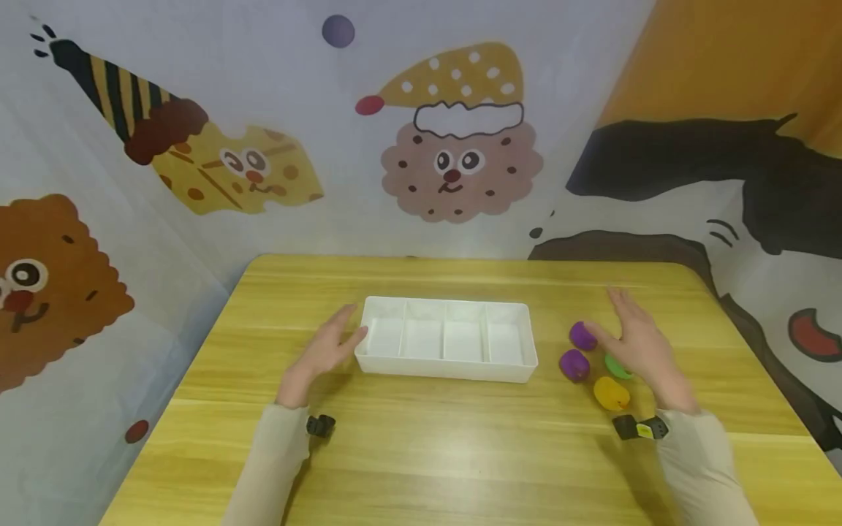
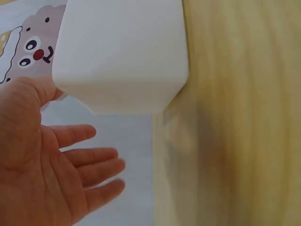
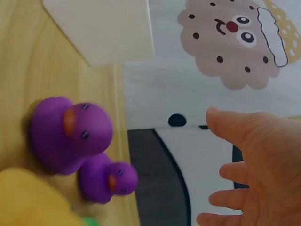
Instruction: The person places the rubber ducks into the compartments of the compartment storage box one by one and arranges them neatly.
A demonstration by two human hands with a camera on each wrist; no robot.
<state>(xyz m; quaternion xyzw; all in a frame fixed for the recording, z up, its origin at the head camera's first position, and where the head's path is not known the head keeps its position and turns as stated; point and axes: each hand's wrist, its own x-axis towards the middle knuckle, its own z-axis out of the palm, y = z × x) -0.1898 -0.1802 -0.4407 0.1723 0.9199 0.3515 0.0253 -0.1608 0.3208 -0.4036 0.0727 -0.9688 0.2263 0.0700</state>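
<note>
A white tray with several compartments in a row sits on the table. At its left end is my left hand, fingers extended; the thumb overlaps the rim, and whether it touches I cannot tell. My right hand hovers over a small group of toys with its fingers spread and nothing held. Two purple rubber ducks with orange beaks stand beside a rounded yellow toy. Partly hidden under the right hand is a green toy.
The wooden table has rounded far corners. Behind it hangs a cloth printed with cartoon food figures. Each wrist wears a small black camera, such as the left camera.
</note>
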